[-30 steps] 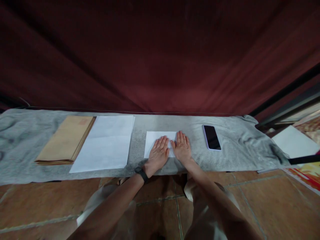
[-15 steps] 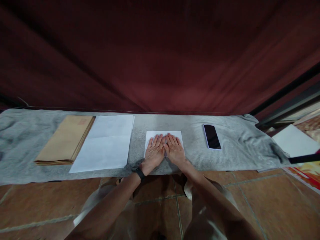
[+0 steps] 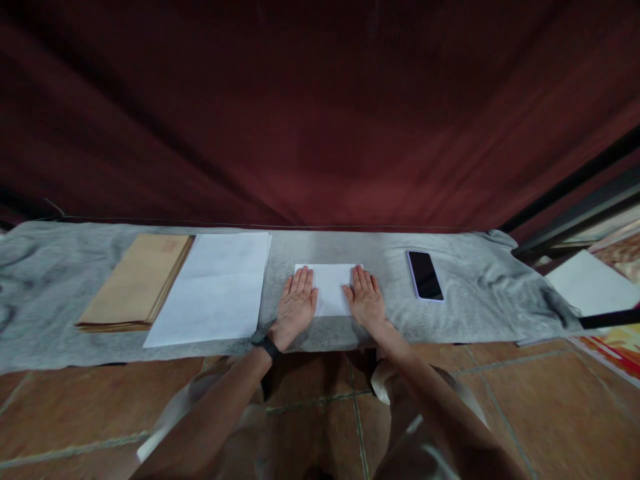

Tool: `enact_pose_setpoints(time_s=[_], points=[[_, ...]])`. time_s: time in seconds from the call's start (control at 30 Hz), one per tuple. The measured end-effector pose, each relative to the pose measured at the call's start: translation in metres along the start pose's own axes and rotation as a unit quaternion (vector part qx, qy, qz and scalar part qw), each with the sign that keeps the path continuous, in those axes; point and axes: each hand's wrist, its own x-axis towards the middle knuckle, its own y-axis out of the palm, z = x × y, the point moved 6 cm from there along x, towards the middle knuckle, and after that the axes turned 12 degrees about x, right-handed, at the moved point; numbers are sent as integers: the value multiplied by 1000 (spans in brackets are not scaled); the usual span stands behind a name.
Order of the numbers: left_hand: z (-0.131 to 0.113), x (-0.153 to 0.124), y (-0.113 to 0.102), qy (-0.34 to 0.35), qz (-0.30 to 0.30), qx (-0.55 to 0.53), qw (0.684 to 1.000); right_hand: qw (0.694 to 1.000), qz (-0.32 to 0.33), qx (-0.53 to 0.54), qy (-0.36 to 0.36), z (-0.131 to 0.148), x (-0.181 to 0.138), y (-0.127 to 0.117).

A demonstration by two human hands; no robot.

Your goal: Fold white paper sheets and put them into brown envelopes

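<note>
A small white sheet of paper (image 3: 332, 290), which looks folded, lies on the grey cloth in front of me. My left hand (image 3: 297, 303) rests flat over its left edge, fingers stretched out and pointing away from me. Over the right edge lies my right hand (image 3: 367, 300), also flat with its fingers extended. Between the two hands the middle of the paper shows. Both side edges are partly hidden under my palms and fingers. A dark watch (image 3: 267, 343) is on my left wrist.
Left of my hands lie a stack of large white sheets (image 3: 213, 287) and a pile of brown envelopes (image 3: 137, 280). A phone (image 3: 425, 275) with a light purple edge lies to the right. Grey cloth (image 3: 480, 287) covers the narrow table; a dark red curtain (image 3: 320, 133) hangs behind it.
My hands have slid apart, from side by side at the paper's middle out to its left and right edges. Both stay flat, and the paper's middle is now uncovered.
</note>
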Motion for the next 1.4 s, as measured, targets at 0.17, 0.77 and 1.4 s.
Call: enact_pose_setpoints(time_s=[0.17, 0.77, 1.4], points=[[9, -2, 1, -10, -8, -8, 1000, 1000, -9, -2, 22, -16, -2, -3], [13, -2, -1, -19, -18, -12, 1000, 977, 48, 101, 181, -31, 6, -38], [53, 17, -47, -120, -151, -276, 942, 896, -233, 377, 7, -11, 14, -136]])
